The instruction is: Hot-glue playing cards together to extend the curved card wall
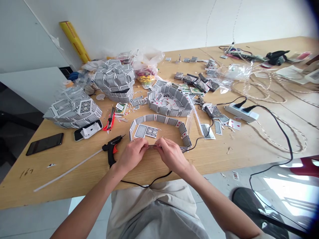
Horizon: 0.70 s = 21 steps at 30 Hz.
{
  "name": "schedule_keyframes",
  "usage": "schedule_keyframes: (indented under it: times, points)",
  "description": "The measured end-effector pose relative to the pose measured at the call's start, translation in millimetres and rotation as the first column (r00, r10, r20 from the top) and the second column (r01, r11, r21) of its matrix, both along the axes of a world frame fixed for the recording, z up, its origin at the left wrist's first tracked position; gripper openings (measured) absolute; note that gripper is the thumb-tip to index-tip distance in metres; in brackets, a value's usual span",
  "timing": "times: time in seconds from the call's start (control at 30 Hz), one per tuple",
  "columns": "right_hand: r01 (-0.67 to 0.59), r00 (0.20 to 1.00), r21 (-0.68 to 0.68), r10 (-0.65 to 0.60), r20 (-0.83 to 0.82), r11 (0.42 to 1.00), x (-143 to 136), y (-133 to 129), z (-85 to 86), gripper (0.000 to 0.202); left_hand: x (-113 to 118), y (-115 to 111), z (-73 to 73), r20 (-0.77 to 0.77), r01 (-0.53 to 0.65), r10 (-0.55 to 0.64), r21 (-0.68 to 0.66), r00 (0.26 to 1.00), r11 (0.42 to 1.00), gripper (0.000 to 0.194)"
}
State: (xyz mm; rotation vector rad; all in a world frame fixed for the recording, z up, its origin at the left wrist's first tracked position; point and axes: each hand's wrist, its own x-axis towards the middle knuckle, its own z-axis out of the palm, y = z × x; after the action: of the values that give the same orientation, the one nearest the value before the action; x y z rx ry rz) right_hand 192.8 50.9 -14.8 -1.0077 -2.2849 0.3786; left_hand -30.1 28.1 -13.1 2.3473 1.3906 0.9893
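A low band of joined playing cards (pixel 159 118) stands on edge on the table as a rounded loop. At its near side my left hand (pixel 134 152) and my right hand (pixel 171 152) pinch the card strip, fingertips close together with a short piece showing between them. Inside the loop lie flat playing cards (pixel 146 131). Left of my left hand rests a black glue gun (pixel 111 149) with a red trigger and a long white glue stick (pixel 67 172) running out behind. Just beyond the loop sits a card-built basket (pixel 171 109) holding loose cards.
Card-built boxes (pixel 114 78) stand at the back left, near a red utility knife (pixel 109 119) and a black phone (pixel 45 143). To the right are a white power strip (pixel 241 112), card packs (pixel 199 83) and coiled rope (pixel 264 93). A black cable (pixel 147 186) crosses the table's front edge.
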Motion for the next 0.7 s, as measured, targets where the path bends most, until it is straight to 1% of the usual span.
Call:
schedule_keyframes:
  times: [0.07,0.2,0.3,0.4,0.5,0.53,0.57,0.63,0.67,0.7]
  points:
    - [-0.017,1.0,-0.008,0.017,-0.005,1.0,6.3,1.3,-0.6,0.023,4.6,0.0,0.2,-0.001,0.008,-0.008,0.012,1.0,1.0,0.016]
    - [-0.056,0.998,-0.05,0.054,-0.034,0.997,14.6,2.7,-1.3,0.023,8.1,0.5,0.9,-0.001,0.065,-0.065,0.05,0.998,0.997,0.015]
    - [-0.04,0.998,-0.086,0.036,-0.054,0.995,14.9,2.5,-1.4,0.02,7.6,0.2,1.3,-0.003,0.091,-0.091,0.072,0.996,0.993,0.014]
    - [-0.019,0.998,-0.109,0.013,-0.055,0.994,13.3,2.0,-0.3,0.019,7.2,-0.5,3.0,-0.02,0.078,-0.077,0.065,0.997,0.995,0.012]
    - [-0.004,0.999,-0.133,-0.003,-0.053,0.991,12.7,1.6,1.2,0.015,4.6,-0.2,7.6,-0.044,0.035,-0.033,0.045,0.998,0.998,0.008]
    - [0.0,0.999,-0.147,-0.008,-0.053,0.989,12.8,1.6,1.5,0.013,2.7,0.3,9.7,-0.057,0.02,-0.018,0.036,0.998,0.999,0.012]
    - [0.002,0.999,-0.161,-0.01,-0.054,0.987,12.9,1.6,1.6,0.011,0.2,1.0,11.9,-0.086,0.006,-0.004,0.025,0.996,1.0,0.022]
    - [-0.003,0.998,-0.181,-0.008,-0.056,0.983,12.9,2.1,1.2,0.013,-5.7,2.8,15.1,-0.204,-0.017,0.016,-0.002,0.979,1.0,0.04]
    - [-0.007,0.998,-0.183,-0.004,-0.057,0.983,12.8,2.4,0.7,0.014,-8.7,3.7,15.8,-0.281,-0.023,0.018,-0.017,0.96,1.0,0.044]
    - [-0.011,0.998,-0.18,0.001,-0.057,0.984,12.6,2.7,0.0,0.014,-11.2,4.5,15.7,-0.351,-0.026,0.014,-0.029,0.936,0.999,0.043]
